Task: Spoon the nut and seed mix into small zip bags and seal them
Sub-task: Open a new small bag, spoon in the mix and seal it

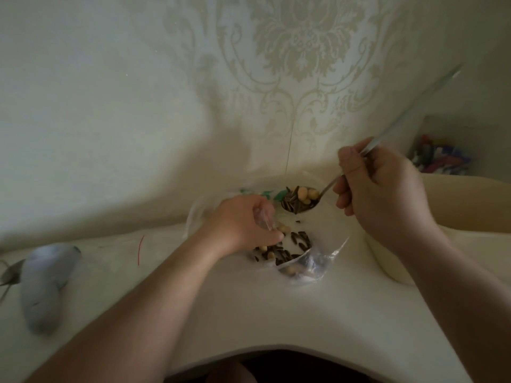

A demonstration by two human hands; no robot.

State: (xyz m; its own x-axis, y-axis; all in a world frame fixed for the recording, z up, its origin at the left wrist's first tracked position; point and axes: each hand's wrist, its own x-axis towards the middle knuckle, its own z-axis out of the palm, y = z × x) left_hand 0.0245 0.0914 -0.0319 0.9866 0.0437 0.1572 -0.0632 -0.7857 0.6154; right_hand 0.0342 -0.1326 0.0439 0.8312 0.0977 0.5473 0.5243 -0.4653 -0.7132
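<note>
- Cream-coloured, the smooth table top point(318, 322) fills the lower part of our view, with its curved near edge at the bottom and patterned damask wallpaper point(304, 51) rising behind it
- We see a pale cream round bowl point(470, 205) at the right, partly hidden behind our right arm
- We see a soft grey-blue bundle, perhaps cloth point(44, 286), lying at the far left of the table, well apart from the work; what it is we cannot tell
- Our left hand point(243, 225) is curled around the rim of a small clear plastic zip bag point(309, 261), pinching the film between thumb and fingers so the mouth stands open
- Our right hand point(378, 189) is closed around the handle of a long silver metal spoon point(326, 189), the handle slanting up to the right past the knuckles
- That bag lies on the table between our two hands, with dark striped seeds and pale nuts point(287, 248) already inside it
- We hold the spoon's bowl just above the bag's open mouth, beside the left fingers, heaped with the same nut and seed mix point(300, 199)
- We see a blurred cluster of many-coloured items point(439, 158) by the wall at the right
- We see a thin red strand point(141, 250) lying on the table left of our left forearm
</note>
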